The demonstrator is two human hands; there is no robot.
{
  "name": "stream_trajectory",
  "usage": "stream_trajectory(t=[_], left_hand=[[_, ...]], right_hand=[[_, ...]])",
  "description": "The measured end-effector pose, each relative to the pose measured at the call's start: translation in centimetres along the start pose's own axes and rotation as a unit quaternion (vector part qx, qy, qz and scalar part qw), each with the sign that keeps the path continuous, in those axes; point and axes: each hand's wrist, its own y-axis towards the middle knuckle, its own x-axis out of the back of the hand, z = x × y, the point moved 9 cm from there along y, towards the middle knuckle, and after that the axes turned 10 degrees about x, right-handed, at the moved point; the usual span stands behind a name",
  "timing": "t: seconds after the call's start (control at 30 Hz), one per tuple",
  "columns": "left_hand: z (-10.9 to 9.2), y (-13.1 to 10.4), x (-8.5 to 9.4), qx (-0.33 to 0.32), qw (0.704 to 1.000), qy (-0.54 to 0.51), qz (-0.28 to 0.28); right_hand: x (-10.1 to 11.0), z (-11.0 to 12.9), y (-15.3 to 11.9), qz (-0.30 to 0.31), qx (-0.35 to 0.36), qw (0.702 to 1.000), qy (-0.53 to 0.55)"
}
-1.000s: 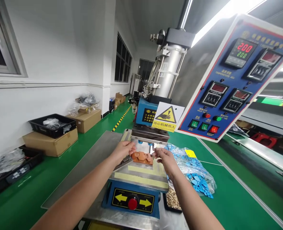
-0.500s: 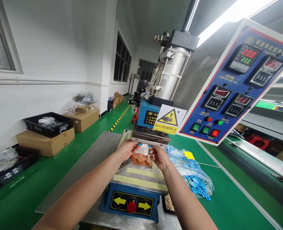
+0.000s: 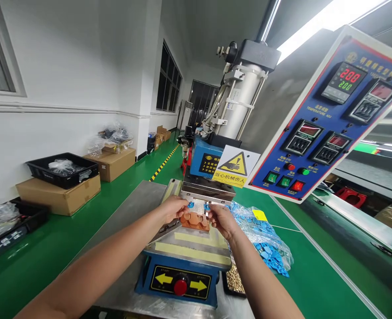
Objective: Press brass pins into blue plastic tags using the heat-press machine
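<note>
Under the metal head of a press, my left hand pinches a small blue piece at the left. My right hand has its fingers closed on another small blue piece at the right. Both pieces are just above an orange-brown fixture, which sits on the press's taped base plate. Fingertips partly cover the pieces, so whether they touch the fixture cannot be seen.
A bag of blue parts lies right of the press, near a black tray of brass-coloured pieces. A control panel hangs at upper right. The red button is in front. Cartons stand at left.
Both blue pieces are slightly lower, away from the press head and nearer the fixture. My left hand has moved a little left and down. The view has shifted slightly.
</note>
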Motion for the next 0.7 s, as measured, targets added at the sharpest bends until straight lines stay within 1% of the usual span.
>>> stream_trajectory(t=[0.07,0.13,0.2,0.27,0.33,0.4,0.53,0.6,0.67,0.7], left_hand=[[0.9,-0.6,0.2,0.021,0.999,0.044,0.006],[1.7,-1.4,-0.3,0.021,0.995,0.098,0.020],[2.5,-2.2,-1.8,0.007,0.987,0.152,0.048],[3.4,-3.3,-4.3,-0.012,0.977,0.196,0.087],[4.8,-4.5,-7.6,-0.024,0.963,0.231,0.135],[6.8,-5.9,-11.3,-0.029,0.948,0.254,0.191],[12.1,-8.9,-19.4,-0.030,0.903,0.301,0.306],[14.9,-10.6,-23.6,-0.031,0.875,0.322,0.360],[17.0,-12.1,-27.7,-0.034,0.853,0.333,0.400],[17.7,-12.8,-29.7,-0.040,0.844,0.341,0.413]], right_hand=[[0.6,-0.3,-0.8,0.006,0.003,1.000,-0.017],[1.4,-0.7,-2.1,0.011,0.006,1.000,-0.027],[2.5,-1.2,-4.1,0.006,0.009,1.000,-0.030],[4.1,-1.6,-6.7,-0.011,0.020,0.999,-0.041],[6.3,-2.0,-10.2,-0.042,0.034,0.996,-0.067],[8.8,-2.5,-14.6,-0.078,0.043,0.991,-0.101],[14.6,-3.1,-24.5,-0.147,0.025,0.972,-0.179],[18.4,-2.7,-29.8,-0.206,0.008,0.950,-0.237],[23.0,-1.7,-35.0,-0.283,-0.003,0.912,-0.296],[25.3,-1.0,-37.4,-0.325,-0.006,0.888,-0.327]])
